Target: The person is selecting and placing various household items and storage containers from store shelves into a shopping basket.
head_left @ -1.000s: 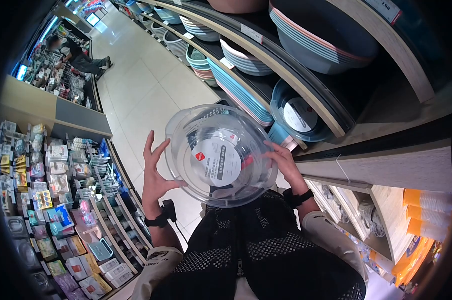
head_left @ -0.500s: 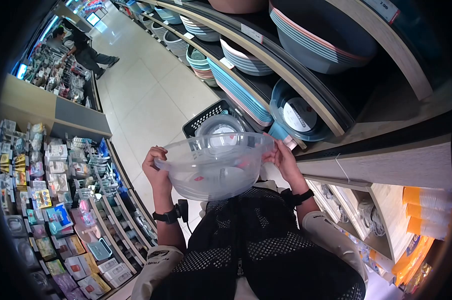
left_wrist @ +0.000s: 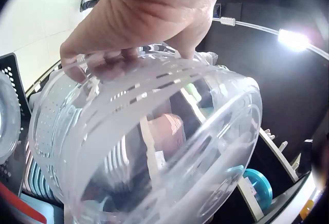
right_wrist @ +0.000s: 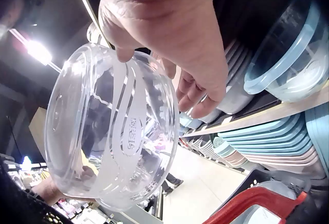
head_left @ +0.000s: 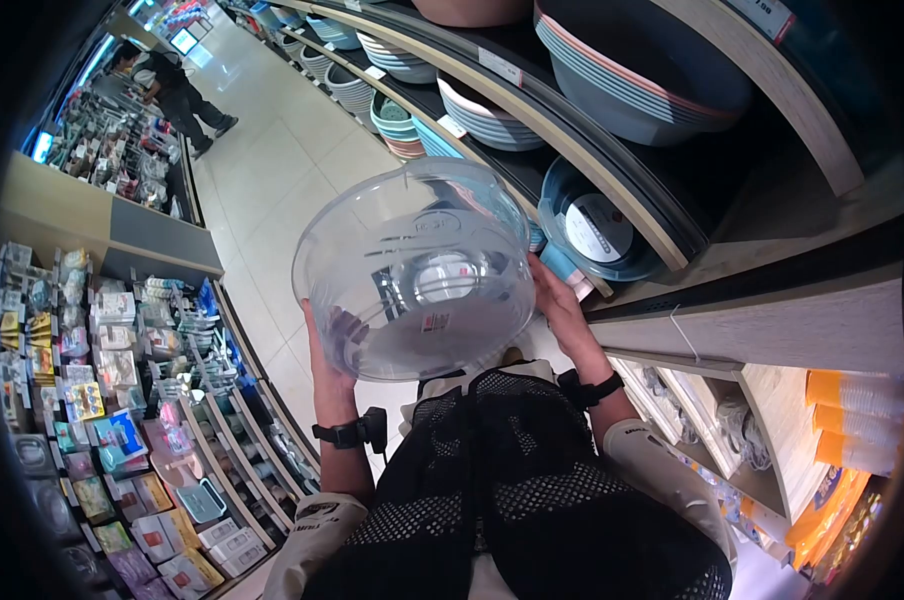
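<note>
A large clear plastic basin (head_left: 442,345) with frosted bands is held tilted in front of the chest, between both hands. My left hand (head_left: 329,350) grips its left side; through the plastic in the left wrist view, the fingers (left_wrist: 110,62) show curled at the edge. On the opposite side my right hand (head_left: 562,300) holds the basin, thumb on one face and fingers along the rim. A frosted pattern with lettering marks the basin's wall (right_wrist: 121,126) in the right wrist view. Part of the floor and shelf shows through the basin.
Shelves of stacked basins (head_left: 492,115) run along the right, with a blue clear basin (head_left: 597,225) on the lower one. A shopping basket with a red handle (right_wrist: 257,198) stands below. Small-goods racks (head_left: 122,400) line the left; another person (head_left: 177,95) stands far up the aisle.
The basin has turned from its open, labelled inside facing me, through a side-on position, to a tilted pose farther up. My left hand has gone from spread fingers to gripping its side.
</note>
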`<state>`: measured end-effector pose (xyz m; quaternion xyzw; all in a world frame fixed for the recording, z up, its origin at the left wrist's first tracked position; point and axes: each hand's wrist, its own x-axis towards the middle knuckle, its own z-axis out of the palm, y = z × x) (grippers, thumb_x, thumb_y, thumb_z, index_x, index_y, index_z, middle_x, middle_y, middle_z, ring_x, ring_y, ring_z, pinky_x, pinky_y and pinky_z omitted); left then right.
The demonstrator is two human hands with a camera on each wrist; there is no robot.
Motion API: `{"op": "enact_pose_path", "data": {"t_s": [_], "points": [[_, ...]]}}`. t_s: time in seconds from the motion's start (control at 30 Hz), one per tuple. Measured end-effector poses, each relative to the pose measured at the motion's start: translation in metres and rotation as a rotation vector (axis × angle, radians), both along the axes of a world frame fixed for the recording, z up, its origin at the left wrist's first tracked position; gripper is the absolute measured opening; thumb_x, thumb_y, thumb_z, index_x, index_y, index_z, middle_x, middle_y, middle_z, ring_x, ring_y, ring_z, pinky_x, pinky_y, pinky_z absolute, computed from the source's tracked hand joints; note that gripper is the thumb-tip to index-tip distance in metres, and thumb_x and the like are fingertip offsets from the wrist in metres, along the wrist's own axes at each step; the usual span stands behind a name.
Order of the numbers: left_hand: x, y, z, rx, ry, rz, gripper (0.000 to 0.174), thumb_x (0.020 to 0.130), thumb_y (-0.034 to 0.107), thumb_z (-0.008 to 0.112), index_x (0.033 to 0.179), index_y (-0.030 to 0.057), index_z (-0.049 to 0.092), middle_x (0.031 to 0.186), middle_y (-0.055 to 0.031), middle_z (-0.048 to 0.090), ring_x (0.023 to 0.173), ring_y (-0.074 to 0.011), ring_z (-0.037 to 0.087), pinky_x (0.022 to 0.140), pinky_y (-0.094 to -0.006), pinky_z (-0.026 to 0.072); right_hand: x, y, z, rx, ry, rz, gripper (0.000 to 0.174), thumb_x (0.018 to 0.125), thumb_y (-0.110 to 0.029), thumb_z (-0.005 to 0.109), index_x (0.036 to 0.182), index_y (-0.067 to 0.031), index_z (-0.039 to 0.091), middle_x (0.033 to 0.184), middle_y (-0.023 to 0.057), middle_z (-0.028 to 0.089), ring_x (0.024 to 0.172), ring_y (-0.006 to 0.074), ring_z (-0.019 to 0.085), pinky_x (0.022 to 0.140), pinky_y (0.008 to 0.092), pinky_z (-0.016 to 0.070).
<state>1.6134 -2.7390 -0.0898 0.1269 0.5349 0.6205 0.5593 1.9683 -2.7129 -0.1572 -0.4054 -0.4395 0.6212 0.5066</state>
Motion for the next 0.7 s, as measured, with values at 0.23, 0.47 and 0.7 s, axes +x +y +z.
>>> {"op": "enact_pose_path", "data": {"t_s": [0.23,0.47,0.7], "points": [[0.001,-0.001,-0.010,0.023,0.017,-0.103,0.037,0.106,0.045,0.049,0.093,0.0115,0.056,0.076,0.0018,0.047,0.069,-0.0135,0.047,0.065,-0.0287,0.0433,0.001,-0.004,0.003,-0.053,0.018,-0.026,0.059,0.102,-0.019,0.058,0.155,-0.0008,0.038,0.132,0.0128,0.061,0.117,0.0184,0.059,0.102,0.0327,0.0459],[0.006,-0.003,-0.002,0.059,-0.016,-0.188,0.026,0.107,0.033,0.046,0.094,0.0115,0.054,0.073,0.0021,0.046,0.066,-0.0133,0.046,0.065,-0.0296,0.0425,0.000,-0.006,0.000,-0.099,0.104,-0.064,0.060,0.099,-0.015,0.066,0.152,-0.0004,0.042,0.130,0.0141,0.062,0.111,0.0168,0.062,0.096,0.0320,0.0501],[-0.002,-0.005,-0.015,0.111,0.100,-0.222,0.035,0.108,0.036,0.044,0.105,0.0051,0.059,0.080,-0.0045,0.057,0.074,-0.0183,0.059,0.072,-0.0352,0.0510,-0.001,-0.003,-0.008,-0.080,0.069,-0.103,0.061,0.093,-0.005,0.070,0.149,0.0001,0.046,0.116,0.0089,0.067,0.098,0.0127,0.064,0.089,0.0277,0.0516]]}}
